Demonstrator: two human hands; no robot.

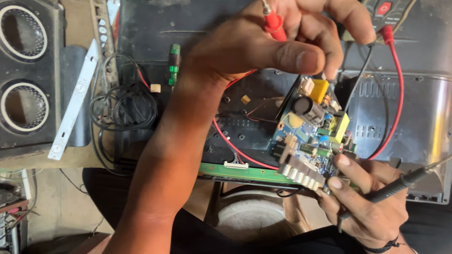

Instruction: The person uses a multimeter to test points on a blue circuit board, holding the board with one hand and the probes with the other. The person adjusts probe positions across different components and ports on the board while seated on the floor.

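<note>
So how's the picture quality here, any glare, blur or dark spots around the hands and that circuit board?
Head view: bright daylight, with glare on the grey metal casing at right. The circuit board is sharp and evenly lit. The left hand, holding the red probe, is slightly soft, being nearest the lens. The right hand with the black probe is clear. The bottom corners fall into shadow.

No packages, labels or signs in my view. Only screen-type item: multimeter [386,4] at top edge, dark body, blue and red buttons showing; its display cut off by frame.
</note>
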